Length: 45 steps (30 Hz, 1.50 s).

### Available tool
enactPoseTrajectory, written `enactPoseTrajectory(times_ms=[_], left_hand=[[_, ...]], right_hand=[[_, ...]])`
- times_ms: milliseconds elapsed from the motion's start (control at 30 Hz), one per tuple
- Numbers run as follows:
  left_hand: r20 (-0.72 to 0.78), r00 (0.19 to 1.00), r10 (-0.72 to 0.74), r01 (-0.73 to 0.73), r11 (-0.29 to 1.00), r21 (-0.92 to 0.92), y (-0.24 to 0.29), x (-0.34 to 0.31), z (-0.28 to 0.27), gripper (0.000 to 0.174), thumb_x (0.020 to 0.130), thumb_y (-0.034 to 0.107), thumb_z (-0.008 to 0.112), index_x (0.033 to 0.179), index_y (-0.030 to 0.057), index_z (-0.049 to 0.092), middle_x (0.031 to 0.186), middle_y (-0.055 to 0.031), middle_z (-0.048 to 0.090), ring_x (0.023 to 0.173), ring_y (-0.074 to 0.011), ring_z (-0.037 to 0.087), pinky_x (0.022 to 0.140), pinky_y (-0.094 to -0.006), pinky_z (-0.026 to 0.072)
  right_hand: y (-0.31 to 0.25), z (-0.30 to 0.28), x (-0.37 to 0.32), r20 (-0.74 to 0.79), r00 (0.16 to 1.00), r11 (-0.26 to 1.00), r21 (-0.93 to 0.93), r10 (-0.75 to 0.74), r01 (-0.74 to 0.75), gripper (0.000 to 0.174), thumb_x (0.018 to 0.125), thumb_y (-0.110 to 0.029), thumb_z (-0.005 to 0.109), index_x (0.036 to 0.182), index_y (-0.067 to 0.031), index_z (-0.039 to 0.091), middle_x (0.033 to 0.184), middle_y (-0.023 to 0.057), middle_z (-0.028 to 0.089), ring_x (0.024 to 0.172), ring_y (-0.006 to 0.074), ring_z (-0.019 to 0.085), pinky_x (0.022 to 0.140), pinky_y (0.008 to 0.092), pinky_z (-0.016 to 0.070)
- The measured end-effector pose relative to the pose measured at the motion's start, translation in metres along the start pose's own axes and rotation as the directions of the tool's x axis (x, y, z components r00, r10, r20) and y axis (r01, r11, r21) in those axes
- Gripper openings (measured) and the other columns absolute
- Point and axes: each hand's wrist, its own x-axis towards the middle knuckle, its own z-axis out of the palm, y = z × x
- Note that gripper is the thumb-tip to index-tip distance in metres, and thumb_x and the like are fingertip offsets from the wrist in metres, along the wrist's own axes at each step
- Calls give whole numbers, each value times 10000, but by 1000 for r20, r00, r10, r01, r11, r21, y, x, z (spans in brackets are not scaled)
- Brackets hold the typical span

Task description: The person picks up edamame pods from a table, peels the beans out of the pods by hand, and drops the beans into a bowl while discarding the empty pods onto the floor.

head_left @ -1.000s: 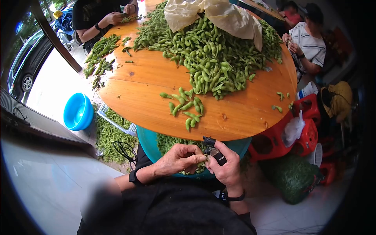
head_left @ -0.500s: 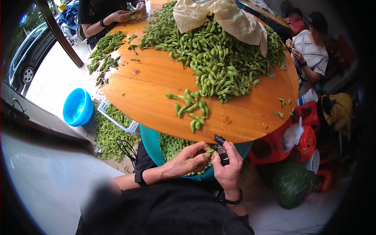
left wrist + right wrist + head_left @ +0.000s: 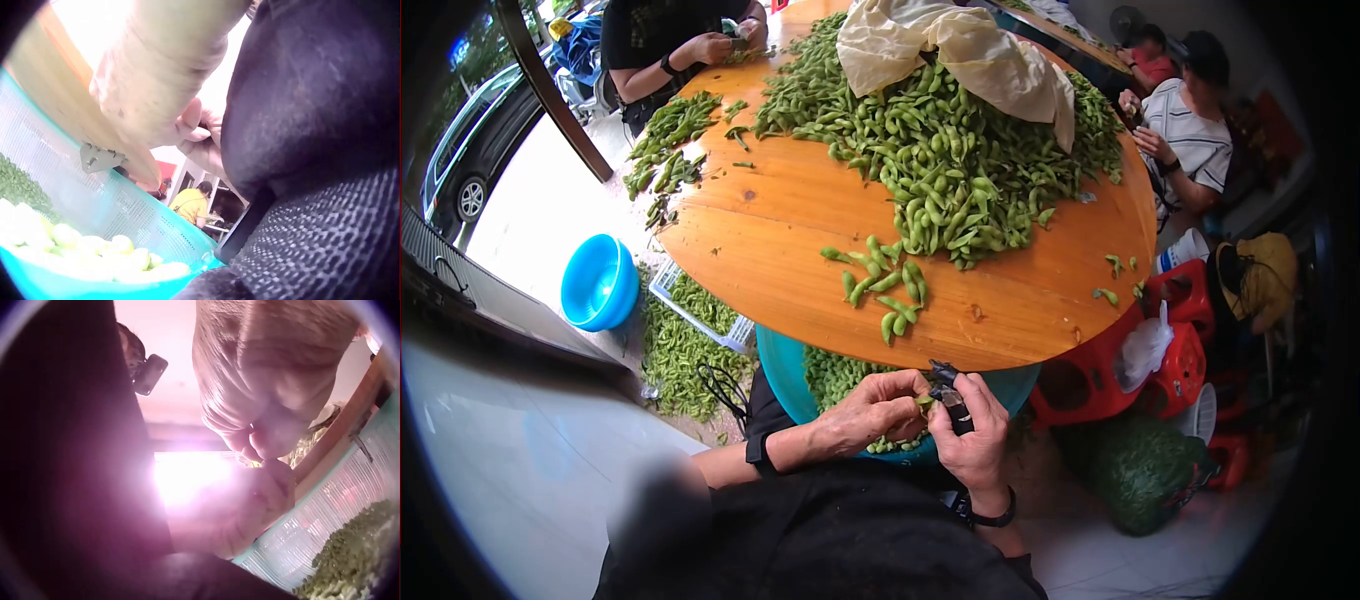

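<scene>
My left hand [image 3: 870,408] pinches a green soybean pod [image 3: 924,400] between thumb and curled fingers, over the teal basket [image 3: 775,372]. Against the pod's other end is my right hand [image 3: 977,440], thumb and forefinger closed on it. Black coverings [image 3: 957,412] wrap parts of the right fingers. Shelled beans [image 3: 835,375] fill the basket below the table edge. The left wrist view shows pale beans [image 3: 94,250] close under the left hand [image 3: 169,56]. In the right wrist view the fingertips of both hands meet, mostly hiding the pod.
A wooden table [image 3: 800,220] bears a big heap of pods [image 3: 960,170] under a cream cloth [image 3: 960,55], with several loose pods [image 3: 880,275] near its front edge. A blue basin [image 3: 600,283] stands left, red stools [image 3: 1180,360] right. Other people sit around the table.
A second ago the pod hardly showed between the hands; half a second ago its green tip came into view. Both hands have since shifted slightly left, still together.
</scene>
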Motion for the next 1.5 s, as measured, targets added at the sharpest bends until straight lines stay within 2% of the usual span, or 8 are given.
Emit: enactPoseTrajectory(times_ms=[300,400,700,800,933,1000,1133,1500], left_hand=[[-57,998,-24,23,1000,-16,-2,-1,9,250,902,-3,436,1124,40,543,864,17,534,687,-58,416,607,-206,339],[9,1000,-29,29,999,-24,-11,2,2,297,916,-6,428,1192,51,519,900,19,527,727,-55,437,637,-198,364],[-41,996,-78,80,995,54,-11,-1,4,350,918,-24,424,1258,29,489,934,-13,562,735,-82,477,674,-240,421],[46,999,-28,27,999,32,3,-2,4,316,932,-21,414,1232,20,502,953,-25,582,754,-99,503,709,-258,437],[104,994,-27,-17,918,397,12,-11,-9,193,965,26,478,1102,8,612,1014,-50,649,895,-143,611,828,-295,493],[183,983,6,-166,456,874,28,-20,-8,147,952,61,582,1061,6,662,1043,-110,698,991,-181,656,873,-331,518],[-70,826,559,-132,313,940,62,-20,-1,176,852,67,720,1008,2,674,904,-121,679,735,-266,696,674,-352,557],[-27,686,727,217,-169,961,55,3,-18,186,807,104,712,962,82,610,885,-96,556,782,-326,627,650,-415,520]], right_hand=[[3,-12,-7,152,896,839,313,417,-444,283,794,30,663,1068,56,598,847,140,588,759,297,638,662,366,512],[-6,-12,-4,162,985,998,30,52,-58,318,809,2,713,1097,57,589,923,164,564,788,330,631,663,368,518],[1,-6,1,47,998,999,15,-33,33,238,785,62,664,1013,44,599,846,145,558,673,284,617,567,347,487],[4,-20,-6,136,919,806,445,369,-389,145,873,52,624,1015,65,597,831,27,535,536,65,506,427,229,401],[11,-63,-20,118,861,740,462,495,-489,181,844,76,641,1022,77,604,815,40,550,546,65,516,434,220,412],[20,-104,-35,87,839,787,306,537,-536,171,818,76,653,987,78,626,787,43,574,532,58,513,430,233,407],[31,-155,-48,-46,842,726,-482,538,-490,162,795,43,654,949,90,638,718,156,593,572,248,585,572,352,467],[9,-51,3,87,973,976,-62,213,-208,186,825,18,630,1010,36,635,815,155,603,684,308,626,611,354,487]])
